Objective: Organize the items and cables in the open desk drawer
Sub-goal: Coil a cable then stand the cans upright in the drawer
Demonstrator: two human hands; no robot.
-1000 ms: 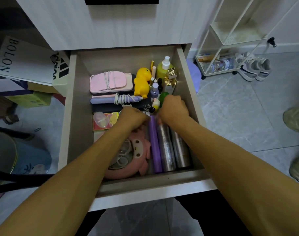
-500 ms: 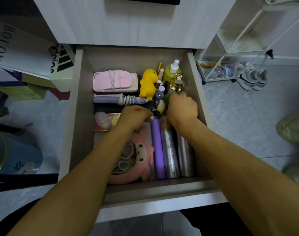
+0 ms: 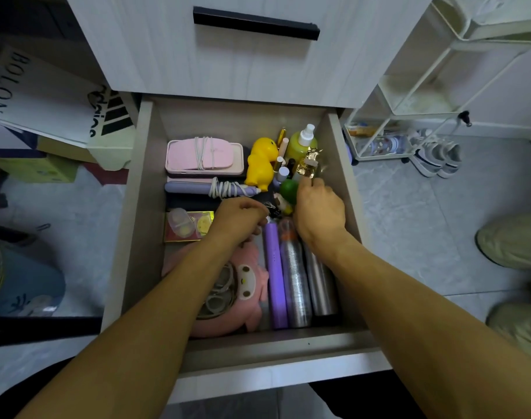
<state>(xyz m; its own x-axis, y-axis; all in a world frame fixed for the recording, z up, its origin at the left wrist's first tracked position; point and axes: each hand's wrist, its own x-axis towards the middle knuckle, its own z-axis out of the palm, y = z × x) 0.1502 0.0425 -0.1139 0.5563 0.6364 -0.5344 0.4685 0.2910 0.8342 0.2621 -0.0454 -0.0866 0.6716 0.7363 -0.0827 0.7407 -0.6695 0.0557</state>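
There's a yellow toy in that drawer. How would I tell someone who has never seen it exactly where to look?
Start at the open drawer and look to its far end. The yellow duck stands just right of the pink case wrapped in white cord, with a green spray bottle further right. It is the only bright yellow, animal-shaped thing among bottles and tubes.

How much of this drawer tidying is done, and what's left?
Mostly done, it seems. The pink case and lilac wand lie squared up with white cables wound round them; the purple stick and two silver bottles lie side by side. In hand: the right hand reaches the gold trinket, the left hand curls beside it. Left: that crowded back-right corner.
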